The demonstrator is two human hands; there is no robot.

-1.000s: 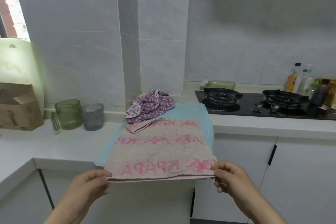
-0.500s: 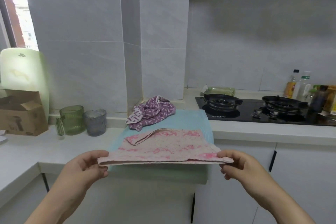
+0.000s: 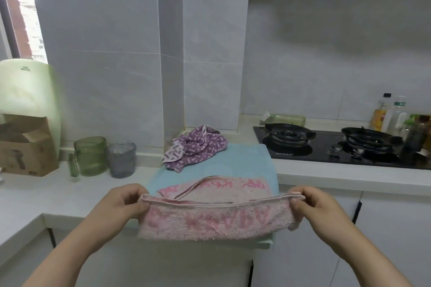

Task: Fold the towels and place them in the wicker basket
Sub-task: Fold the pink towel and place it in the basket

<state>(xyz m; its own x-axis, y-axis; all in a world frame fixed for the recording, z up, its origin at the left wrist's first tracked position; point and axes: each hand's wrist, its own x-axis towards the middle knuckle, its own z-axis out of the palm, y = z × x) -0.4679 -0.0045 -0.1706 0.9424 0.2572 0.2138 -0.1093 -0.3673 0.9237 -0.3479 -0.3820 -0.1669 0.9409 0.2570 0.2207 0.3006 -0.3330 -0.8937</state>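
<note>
Two hands hold a pink towel (image 3: 214,219) by its near corners above the counter edge: left hand (image 3: 121,204) and right hand (image 3: 314,205) each pinch one. A purple towel (image 3: 196,147) lies crumpled behind.

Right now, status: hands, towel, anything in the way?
Left hand, right hand each pinch a corner of pink towel. Near edge raised. Purple towel crumpled beyond, on blue cloth. Basket not in view.
</note>
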